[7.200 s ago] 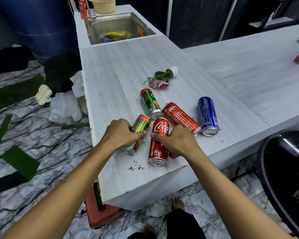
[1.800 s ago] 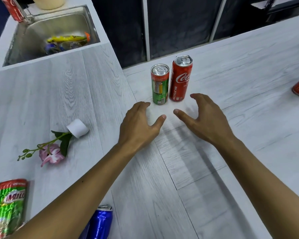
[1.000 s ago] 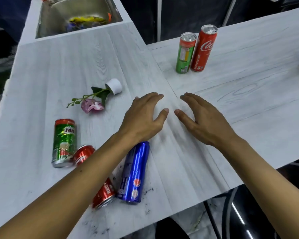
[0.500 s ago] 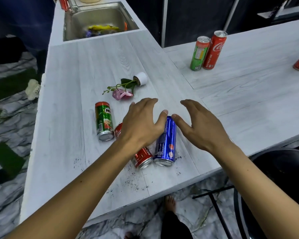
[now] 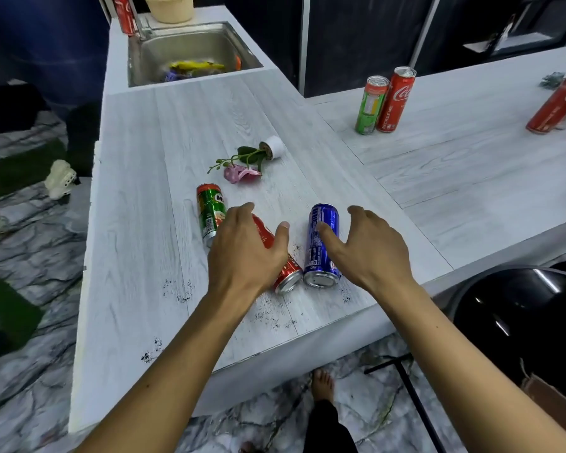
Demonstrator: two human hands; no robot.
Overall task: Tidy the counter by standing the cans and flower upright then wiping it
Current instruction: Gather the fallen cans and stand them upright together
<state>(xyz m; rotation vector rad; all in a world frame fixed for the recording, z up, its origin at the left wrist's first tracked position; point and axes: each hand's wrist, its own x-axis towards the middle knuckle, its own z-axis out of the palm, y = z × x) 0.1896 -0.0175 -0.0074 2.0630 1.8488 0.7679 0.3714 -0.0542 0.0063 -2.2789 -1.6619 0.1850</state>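
Both hands are spread and empty: the left hand (image 5: 247,253) hovers over the lying red can (image 5: 283,268), the right hand (image 5: 366,248) over the blue can (image 5: 322,243). Green can (image 5: 210,209) and flower (image 5: 242,165) lie on the counter (image 5: 144,191) too (two cans (image 5: 384,99) already upright further back).

Three fallen cans crowd the near counter (image 5: 138,223): green can (image 5: 209,209), red can (image 5: 283,269), blue can (image 5: 321,246). Flower (image 5: 242,166) lies just beyond. Bare counter left; open lane right toward two standing cans (image 5: 384,101).
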